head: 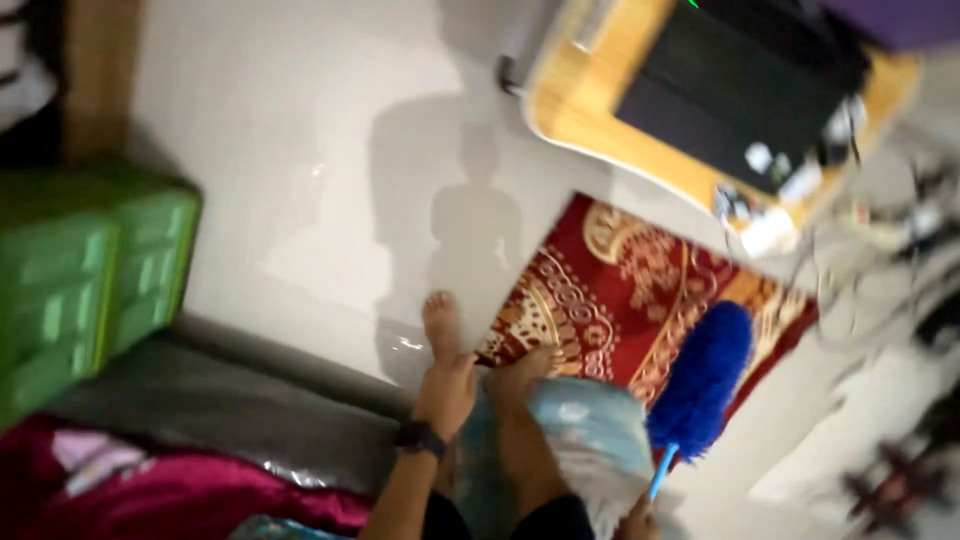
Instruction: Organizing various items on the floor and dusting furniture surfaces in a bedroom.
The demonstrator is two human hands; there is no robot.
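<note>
**Blue duster in the right hand, above a red rug**

Fluffy blue duster (702,380) held up on a light-blue stick, head tilted up and away from the right hand (637,521), which is clamped round the stick's lower end at the bottom edge of the view. Just beyond the duster head, a red patterned rug (620,290) with gold and cream ornament, spread on the pale glossy floor (300,180).

Left hand (447,395) hanging lower left of the duster, black wristband at the wrist, fingers loosely together and closed on nothing visible; motion blur makes the exact finger posture hard to read. Beside that hand, two bare feet, one on the floor, one at the rug's corner, with a pale blue patterned cloth (590,440) between the left hand and the duster stick.

Further off, past the rug, a yellow wooden table (580,110) bearing a black laptop (740,85) and small clutter. Left of the left hand, a grey ledge, a green plastic crate (90,270), and magenta fabric (180,495) at the bottom.
</note>
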